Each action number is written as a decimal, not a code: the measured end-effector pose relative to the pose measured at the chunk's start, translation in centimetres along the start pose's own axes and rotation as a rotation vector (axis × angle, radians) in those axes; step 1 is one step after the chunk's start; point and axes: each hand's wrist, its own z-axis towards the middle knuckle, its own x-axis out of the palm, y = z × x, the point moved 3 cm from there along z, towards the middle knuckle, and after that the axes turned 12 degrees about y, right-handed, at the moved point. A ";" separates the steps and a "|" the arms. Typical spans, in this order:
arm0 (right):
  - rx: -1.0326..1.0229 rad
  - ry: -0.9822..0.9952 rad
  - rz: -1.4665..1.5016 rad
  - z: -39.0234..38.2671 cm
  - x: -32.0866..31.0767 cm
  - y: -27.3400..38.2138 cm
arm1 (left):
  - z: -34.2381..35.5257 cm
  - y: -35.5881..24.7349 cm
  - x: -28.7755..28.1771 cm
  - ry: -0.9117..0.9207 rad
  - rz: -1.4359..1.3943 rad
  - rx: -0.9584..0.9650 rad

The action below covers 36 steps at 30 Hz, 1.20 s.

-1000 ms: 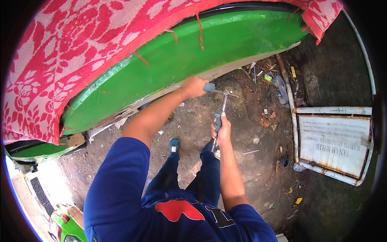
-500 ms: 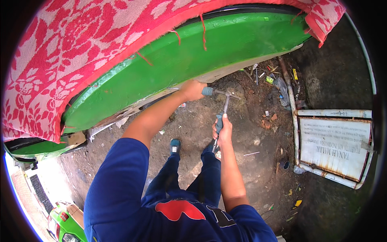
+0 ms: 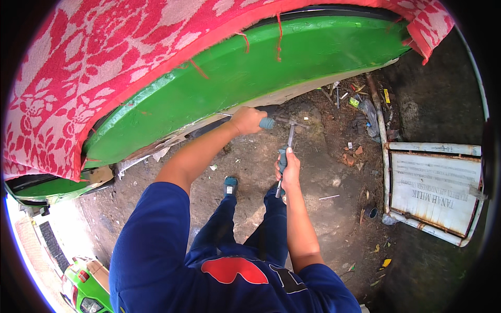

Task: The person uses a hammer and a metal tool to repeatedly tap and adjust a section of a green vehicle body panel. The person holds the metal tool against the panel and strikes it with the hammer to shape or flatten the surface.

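- The left-hand tool, a metal rod with a blue-grey grip, lies crosswise below the green panel. The left hand is clamped around it, and its thin tip appears to meet the panel's lower edge; if the wrist tilts, that tip could skid and scratch the paint.
- The right-hand tool, also metal with a blue-grey grip, runs up to the left-hand tool's far end. Whether the two touch or only overlap in view, I cannot tell. A sideways push there could make one slip off the other.
- The right hand is wrapped around its grip, thumb along the shaft. Should the left fist drift outward, its knuckles could be knocked by the metal.
- The right-hand tool's lower end shows over the right leg; a lost grip might drop it on that foot.
- Loose threads hang from the red patterned cloth over the panel, and could snag a tool raised too high.
- Litter lies on the uneven ground, right of the hands; stepping that way could cost footing.
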 end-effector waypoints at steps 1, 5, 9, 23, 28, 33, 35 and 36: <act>-0.021 0.006 0.027 -0.2 0.0 0.0 | -0.2 0.6 0.0 -0.031 -0.014 0.011; -0.065 -0.018 -0.001 -1.9 -1.1 0.4 | 0.1 -0.7 -1.3 -0.152 -0.097 0.104; -0.065 -0.064 -0.008 -3.2 -1.2 0.6 | 0.7 -2.4 -2.0 -0.247 -0.111 0.234; -0.082 -0.112 -0.044 -6.5 -1.1 0.7 | -4.4 0.5 -1.4 -0.347 -0.241 0.217; -0.063 -0.114 -0.071 -7.0 -0.2 0.7 | -4.3 -1.0 -2.7 -0.401 -0.231 0.305; -0.061 -0.133 -0.103 -7.9 -0.3 0.2 | -3.5 -1.4 -2.3 -0.438 -0.178 0.382; -0.062 -0.141 -0.101 -8.6 -0.5 0.1 | -2.8 -1.7 -1.8 -0.431 -0.184 0.390; -0.071 -0.136 -0.106 -8.9 -0.7 0.1 | -2.5 -1.7 -1.6 -0.436 -0.229 0.398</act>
